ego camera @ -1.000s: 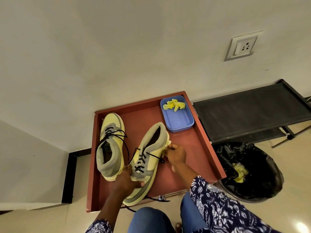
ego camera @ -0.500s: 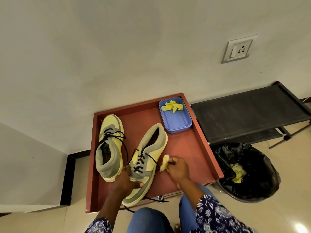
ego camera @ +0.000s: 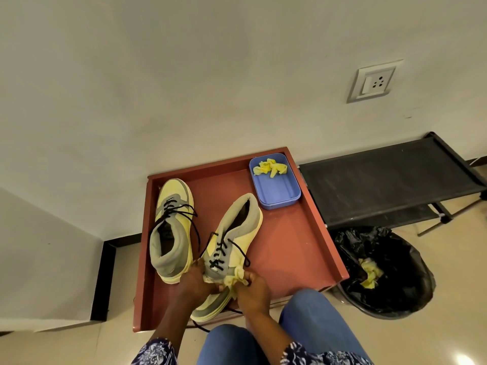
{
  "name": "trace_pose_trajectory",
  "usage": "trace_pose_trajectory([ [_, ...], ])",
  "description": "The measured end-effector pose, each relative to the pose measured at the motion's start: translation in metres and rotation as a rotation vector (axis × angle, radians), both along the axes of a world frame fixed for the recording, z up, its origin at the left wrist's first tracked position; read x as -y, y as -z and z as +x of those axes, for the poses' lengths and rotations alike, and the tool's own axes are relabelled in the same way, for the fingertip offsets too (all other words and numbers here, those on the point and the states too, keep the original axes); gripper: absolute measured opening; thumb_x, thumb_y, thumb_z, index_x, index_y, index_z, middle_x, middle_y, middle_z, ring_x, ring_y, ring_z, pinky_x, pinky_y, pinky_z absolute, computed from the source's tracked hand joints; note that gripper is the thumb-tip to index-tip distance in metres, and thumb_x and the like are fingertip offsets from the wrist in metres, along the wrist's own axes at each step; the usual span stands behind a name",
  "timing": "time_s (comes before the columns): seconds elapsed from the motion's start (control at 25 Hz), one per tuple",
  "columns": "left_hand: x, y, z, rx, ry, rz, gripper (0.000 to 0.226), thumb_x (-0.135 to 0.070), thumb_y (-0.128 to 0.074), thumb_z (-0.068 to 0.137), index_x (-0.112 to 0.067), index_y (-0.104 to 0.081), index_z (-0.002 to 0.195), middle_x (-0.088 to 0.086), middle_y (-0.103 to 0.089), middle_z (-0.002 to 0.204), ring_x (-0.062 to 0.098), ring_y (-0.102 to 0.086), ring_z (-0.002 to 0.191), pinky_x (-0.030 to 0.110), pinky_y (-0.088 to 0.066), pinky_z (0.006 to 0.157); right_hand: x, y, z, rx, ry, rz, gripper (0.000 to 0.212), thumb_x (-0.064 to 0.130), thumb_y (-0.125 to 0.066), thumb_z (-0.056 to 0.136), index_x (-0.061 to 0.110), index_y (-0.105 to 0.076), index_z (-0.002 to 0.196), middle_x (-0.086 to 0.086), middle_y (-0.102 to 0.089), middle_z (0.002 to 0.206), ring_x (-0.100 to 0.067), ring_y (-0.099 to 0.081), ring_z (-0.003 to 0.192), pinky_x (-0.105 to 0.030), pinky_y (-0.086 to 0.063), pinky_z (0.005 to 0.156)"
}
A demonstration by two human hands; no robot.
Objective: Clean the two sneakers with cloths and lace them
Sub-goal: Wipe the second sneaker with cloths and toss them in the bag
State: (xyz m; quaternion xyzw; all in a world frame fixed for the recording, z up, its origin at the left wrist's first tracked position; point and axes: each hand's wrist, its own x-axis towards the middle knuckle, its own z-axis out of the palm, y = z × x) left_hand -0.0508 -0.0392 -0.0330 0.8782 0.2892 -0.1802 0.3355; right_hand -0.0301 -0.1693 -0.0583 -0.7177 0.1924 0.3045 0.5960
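Wiping step: left hand (ego camera: 193,281) holds right sneaker (ego camera: 232,248), right hand (ego camera: 251,287) pinches yellow cloth (ego camera: 234,277) on toe. Next: rub along side, then laces.

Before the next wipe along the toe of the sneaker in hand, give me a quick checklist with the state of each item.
1. Left hand steadies the right sneaker: ok.
2. Right hand grips the yellow cloth against the shoe's side: ok.
3. Loose black laces clear of the cloth: not ok, one end hangs right beside it.
4. Spare cloth in the blue tub: ok.
5. Bin within reach for the used cloth: ok, just right of the red tray.
6. Sole clean: cannot tell.
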Motion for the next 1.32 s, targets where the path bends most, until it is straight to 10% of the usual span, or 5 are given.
trace_pose_trajectory([
  [0.48, 0.0, 0.003, 0.001, -0.009, 0.005, 0.032, 0.094, -0.032, -0.077, 0.072, -0.008, -0.022, 0.144, 0.009, -0.032, 0.149, 0.025, -0.033, 0.136, 0.027, -0.028, 0.107, -0.002, 0.004, 0.03, 0.214, -0.046, -0.177, 0.025, 0.003, -0.058, 0.083, 0.01, -0.071, 0.103, -0.005, -0.071, 0.1, -0.019, -0.062, 0.094, -0.025, -0.048, 0.08],
  [0.72, 0.0, 0.004, 0.001, -0.013, -0.001, 0.03, 0.095, -0.034, -0.077, 0.072, -0.007, -0.022, 0.144, 0.01, -0.032, 0.149, 0.026, -0.033, 0.136, 0.028, -0.028, 0.107, -0.003, 0.006, -0.019, 0.123, -0.142, -0.12, 0.04, 0.001, -0.06, 0.082, 0.029, -0.059, 0.053, 0.011, -0.058, 0.064, -0.005, -0.05, 0.068, -0.018, -0.047, 0.061],
  [0.92, 0.001, 0.003, 0.0, -0.008, 0.028, 0.059, 0.091, -0.035, -0.075, 0.074, -0.006, -0.023, 0.143, 0.01, -0.033, 0.148, 0.026, -0.034, 0.135, 0.028, -0.029, 0.106, 0.007, 0.003, -0.015, 0.062, -0.271, -0.11, 0.025, 0.007, -0.063, 0.077, 0.023, -0.064, 0.058, 0.013, -0.056, 0.061, -0.004, -0.051, 0.07, -0.011, -0.038, 0.05],
  [1.32, -0.004, -0.005, -0.003, -0.015, 0.128, 0.026, 0.095, -0.029, -0.075, 0.075, -0.007, -0.016, 0.145, 0.009, -0.024, 0.153, 0.023, -0.027, 0.139, 0.026, -0.023, 0.11, 0.084, -0.021, 0.064, -0.002, 0.223, 0.105, 0.016, -0.012, -0.06, 0.078, 0.002, -0.067, 0.08, -0.013, -0.07, 0.079, -0.019, -0.064, 0.067, -0.024, -0.052, 0.058],
])
